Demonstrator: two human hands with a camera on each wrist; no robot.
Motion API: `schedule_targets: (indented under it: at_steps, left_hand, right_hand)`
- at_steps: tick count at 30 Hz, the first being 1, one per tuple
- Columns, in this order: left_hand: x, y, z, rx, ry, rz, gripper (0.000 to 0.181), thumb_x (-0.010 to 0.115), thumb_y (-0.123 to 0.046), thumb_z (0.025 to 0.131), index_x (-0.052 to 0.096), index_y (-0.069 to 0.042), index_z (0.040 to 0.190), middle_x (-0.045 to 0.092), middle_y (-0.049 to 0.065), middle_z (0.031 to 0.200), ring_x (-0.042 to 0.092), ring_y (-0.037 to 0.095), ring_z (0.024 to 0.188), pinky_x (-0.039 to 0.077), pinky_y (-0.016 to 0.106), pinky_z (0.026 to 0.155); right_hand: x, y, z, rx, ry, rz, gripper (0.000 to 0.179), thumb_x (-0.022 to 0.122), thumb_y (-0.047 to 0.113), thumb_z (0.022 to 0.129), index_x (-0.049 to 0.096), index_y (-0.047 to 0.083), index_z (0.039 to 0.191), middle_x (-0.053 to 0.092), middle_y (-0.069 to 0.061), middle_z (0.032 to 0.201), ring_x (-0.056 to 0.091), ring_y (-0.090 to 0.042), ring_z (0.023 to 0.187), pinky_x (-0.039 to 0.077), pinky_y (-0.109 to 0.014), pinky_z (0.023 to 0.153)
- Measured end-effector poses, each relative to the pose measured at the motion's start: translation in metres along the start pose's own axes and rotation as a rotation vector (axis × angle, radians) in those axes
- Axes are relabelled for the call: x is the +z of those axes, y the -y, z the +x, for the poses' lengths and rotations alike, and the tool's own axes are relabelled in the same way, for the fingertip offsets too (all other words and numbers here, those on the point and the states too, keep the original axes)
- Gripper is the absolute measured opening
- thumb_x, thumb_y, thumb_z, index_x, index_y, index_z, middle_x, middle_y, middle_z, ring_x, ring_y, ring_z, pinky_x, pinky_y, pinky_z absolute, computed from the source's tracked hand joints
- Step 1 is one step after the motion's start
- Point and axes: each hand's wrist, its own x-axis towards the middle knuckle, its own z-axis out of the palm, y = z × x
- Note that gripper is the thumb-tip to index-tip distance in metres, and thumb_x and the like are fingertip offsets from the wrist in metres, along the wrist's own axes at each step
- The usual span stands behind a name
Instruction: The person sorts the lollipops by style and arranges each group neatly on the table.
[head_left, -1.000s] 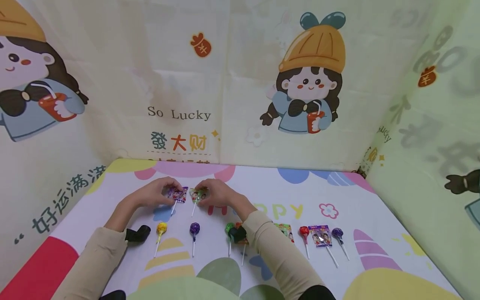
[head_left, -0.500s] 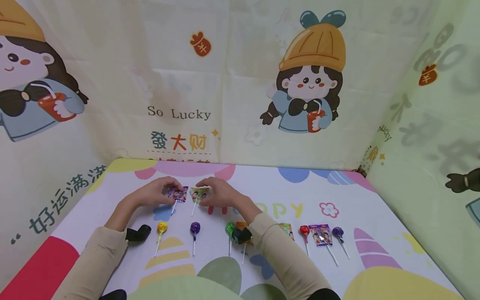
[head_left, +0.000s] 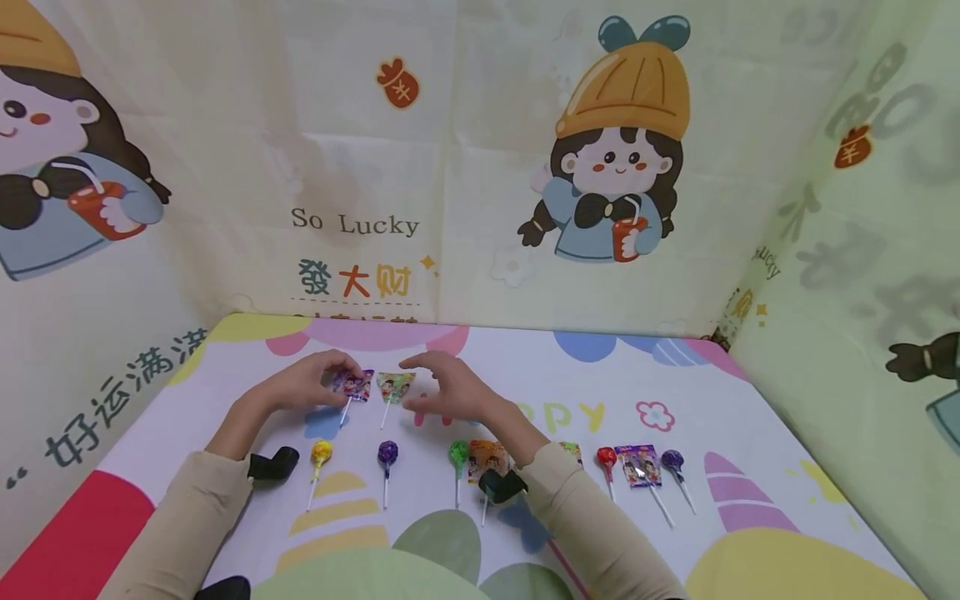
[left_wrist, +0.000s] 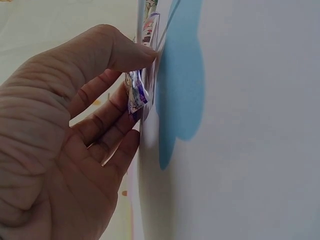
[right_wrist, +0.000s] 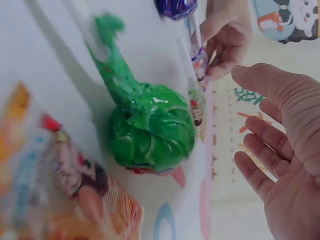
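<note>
My left hand (head_left: 309,383) pinches the edge of a lollipop in a flat purple wrapper (head_left: 358,386) at the back left of the table. In the left wrist view its thumb and fingers lie on either side of that wrapper (left_wrist: 137,95). Just right of it lies a lollipop in a flat green wrapper (head_left: 393,385), stick toward me. My right hand (head_left: 456,387) is beside the green one, thumb and fingers spread and apart from it. The right wrist view shows the right hand (right_wrist: 280,135) holding nothing.
A front row holds a yellow lollipop (head_left: 321,451), a purple one (head_left: 387,452), a green one (head_left: 459,452), an orange packet lollipop (head_left: 487,457), a partly hidden green packet (head_left: 572,451), a red lollipop (head_left: 606,457), a purple packet lollipop (head_left: 640,467) and another purple one (head_left: 673,461).
My right hand has let go of the green-wrapped lollipop and drawn back to the right, its fingers spreading. The left hand stays at the purple wrapper.
</note>
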Motion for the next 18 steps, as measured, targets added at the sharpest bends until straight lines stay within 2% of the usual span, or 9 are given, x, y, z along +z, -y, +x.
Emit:
schedule_targets:
  at_steps: [5, 8, 12, 18]
  left_hand:
    - [-0.001, 0.003, 0.000, -0.001, 0.003, -0.004, 0.039, 0.082, -0.010, 0.085, 0.066, -0.012, 0.120, 0.064, 0.011, 0.127, 0.053, 0.035, 0.123, 0.040, 0.063, 0.110]
    - [-0.001, 0.003, 0.000, -0.006, 0.005, -0.015, 0.039, 0.082, -0.010, 0.085, 0.066, -0.011, 0.120, 0.063, 0.011, 0.127, 0.052, 0.035, 0.123, 0.039, 0.063, 0.111]
    - [0.001, 0.002, 0.001, 0.001, 0.008, -0.019, 0.039, 0.083, -0.010, 0.084, 0.066, -0.010, 0.120, 0.063, 0.011, 0.127, 0.053, 0.035, 0.122, 0.040, 0.062, 0.111]
    - [0.001, 0.001, 0.000, -0.014, 0.004, -0.004, 0.038, 0.081, -0.010, 0.085, 0.067, -0.012, 0.120, 0.063, 0.011, 0.128, 0.052, 0.036, 0.124, 0.039, 0.063, 0.111]
  right_hand:
    - [-0.007, 0.004, -0.015, -0.030, -0.026, 0.035, 0.056, 0.078, 0.022, 0.092, 0.058, 0.012, 0.143, 0.057, -0.005, 0.144, 0.053, -0.032, 0.132, 0.050, -0.044, 0.105]
    - [-0.011, 0.007, -0.024, -0.056, -0.037, 0.059, 0.055, 0.077, 0.020, 0.092, 0.057, 0.012, 0.143, 0.056, -0.007, 0.144, 0.052, -0.034, 0.130, 0.050, -0.048, 0.104]
    - [-0.016, 0.012, -0.038, -0.071, -0.049, 0.065, 0.055, 0.077, 0.019, 0.092, 0.057, 0.013, 0.143, 0.056, -0.005, 0.145, 0.051, -0.029, 0.131, 0.049, -0.051, 0.106]
    - [-0.023, 0.021, -0.054, -0.068, -0.064, 0.036, 0.057, 0.079, 0.024, 0.091, 0.057, 0.018, 0.143, 0.056, 0.000, 0.145, 0.049, -0.021, 0.135, 0.047, -0.045, 0.109]
